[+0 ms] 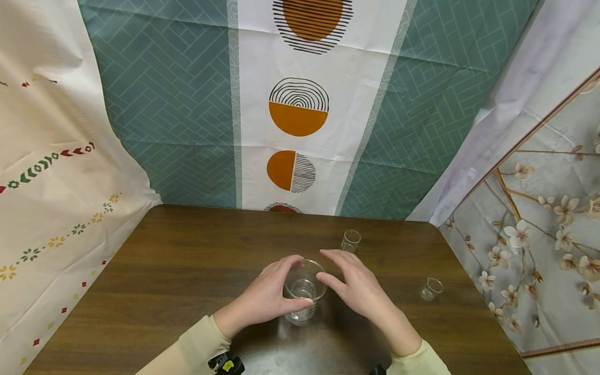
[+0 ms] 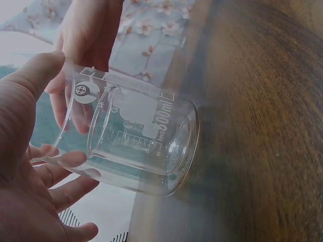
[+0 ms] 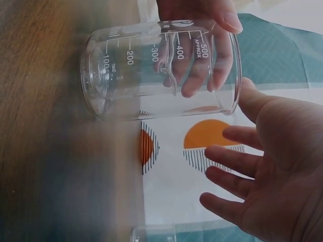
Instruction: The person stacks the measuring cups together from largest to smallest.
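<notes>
A large clear glass beaker (image 1: 305, 271) with white markings is upright at the table's front middle. Nested inside it is a smaller glass beaker (image 2: 136, 133), whose own scale shows through the wall. My left hand (image 1: 269, 291) grips the large beaker near its rim, thumb on the near side and fingers round the far side. On the other side, my right hand (image 1: 358, 284) has its fingers extended and spread. Its thumb is at the rim, seemingly touching it, while the other fingers stand off the glass in the right wrist view.
One small glass beaker (image 1: 350, 241) stands farther back, just beyond the right fingertips. Another small beaker (image 1: 431, 289) is at the right on the brown wooden table (image 1: 197, 250). Patterned cloths (image 1: 173, 104) hang behind the table and along both sides.
</notes>
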The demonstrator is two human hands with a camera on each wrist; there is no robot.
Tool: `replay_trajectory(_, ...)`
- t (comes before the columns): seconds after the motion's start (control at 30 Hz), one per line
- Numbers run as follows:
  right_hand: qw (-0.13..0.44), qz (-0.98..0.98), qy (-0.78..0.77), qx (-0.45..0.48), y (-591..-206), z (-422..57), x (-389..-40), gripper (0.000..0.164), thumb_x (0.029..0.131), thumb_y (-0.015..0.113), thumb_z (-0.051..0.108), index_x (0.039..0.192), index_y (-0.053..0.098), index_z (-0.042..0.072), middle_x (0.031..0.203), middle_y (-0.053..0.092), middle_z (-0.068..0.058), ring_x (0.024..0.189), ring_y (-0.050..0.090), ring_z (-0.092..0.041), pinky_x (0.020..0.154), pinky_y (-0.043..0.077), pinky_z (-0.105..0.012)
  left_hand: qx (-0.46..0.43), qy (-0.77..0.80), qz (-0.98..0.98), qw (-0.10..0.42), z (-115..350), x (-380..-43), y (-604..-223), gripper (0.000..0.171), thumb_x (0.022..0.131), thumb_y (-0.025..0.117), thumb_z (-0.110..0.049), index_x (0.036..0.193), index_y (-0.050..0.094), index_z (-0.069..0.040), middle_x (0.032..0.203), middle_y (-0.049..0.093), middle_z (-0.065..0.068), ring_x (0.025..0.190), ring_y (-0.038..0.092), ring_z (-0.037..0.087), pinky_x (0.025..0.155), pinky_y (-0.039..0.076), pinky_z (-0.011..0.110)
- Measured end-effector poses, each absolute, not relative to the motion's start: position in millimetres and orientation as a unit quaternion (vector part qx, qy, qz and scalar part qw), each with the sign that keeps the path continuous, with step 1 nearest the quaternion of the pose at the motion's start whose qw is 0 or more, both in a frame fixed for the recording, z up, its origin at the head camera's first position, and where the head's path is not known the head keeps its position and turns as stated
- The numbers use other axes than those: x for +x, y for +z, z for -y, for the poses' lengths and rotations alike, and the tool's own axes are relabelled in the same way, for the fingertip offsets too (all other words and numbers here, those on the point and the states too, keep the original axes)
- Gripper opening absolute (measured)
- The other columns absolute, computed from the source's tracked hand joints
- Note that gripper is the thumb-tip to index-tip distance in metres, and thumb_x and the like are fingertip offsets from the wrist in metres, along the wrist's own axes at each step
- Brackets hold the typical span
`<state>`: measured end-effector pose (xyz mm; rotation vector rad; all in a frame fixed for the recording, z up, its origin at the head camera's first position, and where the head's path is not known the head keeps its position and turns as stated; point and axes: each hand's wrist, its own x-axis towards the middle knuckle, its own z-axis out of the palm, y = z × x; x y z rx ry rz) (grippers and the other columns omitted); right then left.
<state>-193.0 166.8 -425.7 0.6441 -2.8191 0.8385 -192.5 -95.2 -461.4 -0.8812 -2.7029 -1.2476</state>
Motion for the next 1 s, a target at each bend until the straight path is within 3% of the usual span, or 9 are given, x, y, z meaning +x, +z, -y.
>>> replay_trajectory(1.0, 0.082, 0.941, 0.267, 0.192, -424.6, -173.1, -199.5, 0.066, 0.105, 0.075, 0.048, 0.160, 0.058, 0.015, 0.168, 0.051, -0.007, 0.160, 0.038, -0.035, 0.119, 0.041, -0.066, -0.288, -0.407, 0.867, 0.022, 96.0, -192.4, -460.5, 0.091, 0.088, 0.091, -0.054, 0.156, 0.050, -0.011, 0.147, 0.064, 0.004, 0.138, 0.058, 0.032, 0.118, 0.040, 0.063)
